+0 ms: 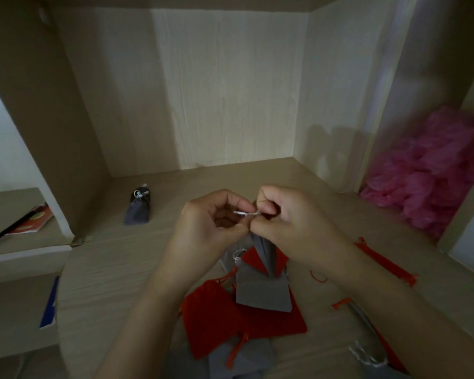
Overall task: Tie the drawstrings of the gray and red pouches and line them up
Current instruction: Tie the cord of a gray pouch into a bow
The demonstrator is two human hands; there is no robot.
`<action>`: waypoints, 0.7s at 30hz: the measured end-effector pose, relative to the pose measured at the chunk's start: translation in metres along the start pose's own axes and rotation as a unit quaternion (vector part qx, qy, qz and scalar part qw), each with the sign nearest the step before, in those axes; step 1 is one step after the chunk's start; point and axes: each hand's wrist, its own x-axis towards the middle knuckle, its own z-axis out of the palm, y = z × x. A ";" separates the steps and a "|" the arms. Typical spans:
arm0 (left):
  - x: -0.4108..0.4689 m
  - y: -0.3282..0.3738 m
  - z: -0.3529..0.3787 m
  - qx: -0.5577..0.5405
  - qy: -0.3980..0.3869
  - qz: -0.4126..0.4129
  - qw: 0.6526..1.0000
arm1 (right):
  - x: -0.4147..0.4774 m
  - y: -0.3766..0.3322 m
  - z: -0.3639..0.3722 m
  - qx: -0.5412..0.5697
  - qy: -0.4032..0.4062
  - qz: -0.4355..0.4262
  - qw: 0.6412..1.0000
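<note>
A gray pouch [266,251] hangs in the air between my hands, its neck gathered at the top. My left hand [205,225] and my right hand [288,222] each pinch an end of its pale drawstring [244,213], pulled taut between the fingertips. Under the hands lies a heap of flat pouches: a red pouch [211,310], a gray pouch [260,294] on top of it, more gray ones at the bottom edge. One tied gray pouch [138,207] lies alone at the back left of the wooden shelf [115,269].
A red pouch [383,259] lies to the right, half under my right forearm. Crumpled pink plastic [433,170] fills the compartment at the right. The left compartment holds a red booklet and a dark pen [25,221]. Shelf walls stand close on both sides.
</note>
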 end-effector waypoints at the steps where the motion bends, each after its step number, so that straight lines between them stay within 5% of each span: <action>1: 0.000 0.000 0.001 0.022 0.014 0.014 1.000 | 0.000 0.001 0.001 -0.024 0.012 -0.023 0.999; 5: 0.001 -0.003 0.003 0.153 0.074 0.110 0.979 | -0.001 0.003 0.009 -0.140 0.066 -0.091 0.984; 11: 0.002 -0.003 -0.001 0.153 0.054 0.108 0.981 | -0.002 0.005 0.013 -0.107 0.069 -0.085 0.988; 21: 0.002 -0.003 0.003 0.026 0.069 0.024 0.997 | 0.006 0.009 -0.004 0.135 -0.040 0.029 0.990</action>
